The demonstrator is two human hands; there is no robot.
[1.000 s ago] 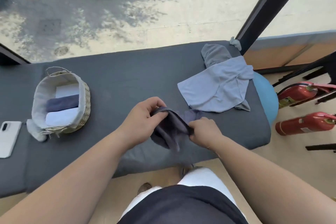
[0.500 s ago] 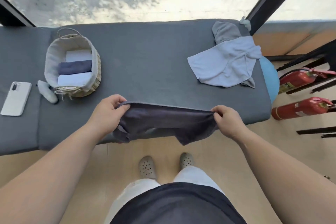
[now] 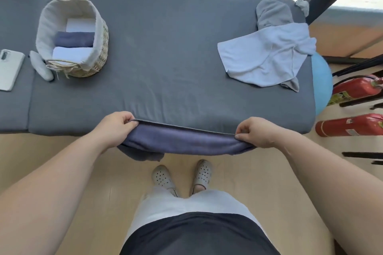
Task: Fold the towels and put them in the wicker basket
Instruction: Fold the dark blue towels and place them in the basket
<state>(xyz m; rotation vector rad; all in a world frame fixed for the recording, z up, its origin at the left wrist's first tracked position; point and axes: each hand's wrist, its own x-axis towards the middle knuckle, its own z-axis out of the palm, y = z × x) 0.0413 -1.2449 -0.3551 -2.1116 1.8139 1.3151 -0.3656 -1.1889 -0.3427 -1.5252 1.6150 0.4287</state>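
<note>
Lower centre: left hand (image 3: 116, 128) and right hand (image 3: 257, 131) each pinch 1 corner of the dark towel (image 3: 182, 143), stretched left-to-right along the pad (image 3: 176, 58) edge; wicker basket (image 3: 101, 56), upper left, lies nearer the left hand.

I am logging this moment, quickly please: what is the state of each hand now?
Left hand: closed, pinching one end of the dark towel.
Right hand: closed, pinching the other end of it.

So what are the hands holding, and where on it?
The dark towel, by its upper edge: left hand pinches the left end, right hand the right end.
</note>
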